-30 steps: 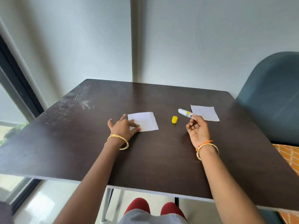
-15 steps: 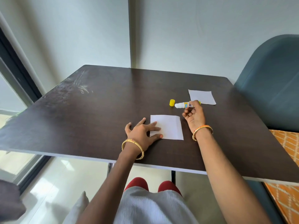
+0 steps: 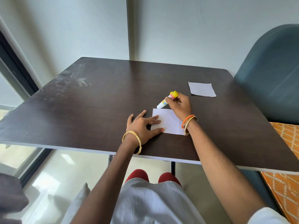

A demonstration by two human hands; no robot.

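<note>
A small white paper (image 3: 170, 122) lies on the dark table (image 3: 90, 110) near its front edge. My left hand (image 3: 142, 126) rests flat on the paper's left edge, fingers spread and straight. My right hand (image 3: 181, 106) grips a white glue stick (image 3: 163, 104) with a yellow rear end. The stick tilts down to the left, and its white tip is at the paper's far left corner. I cannot pick out the loose yellow cap.
A second white paper (image 3: 201, 89) lies at the table's far right. A blue-grey chair (image 3: 271, 75) stands close to the right edge, above an orange patterned cushion (image 3: 286, 139). Wall behind, window frame at left.
The paper has been drawn toward me under my left hand. My right hand has swung the glue stick round and lowered its tip to the paper's far corner. The camera has shifted.
</note>
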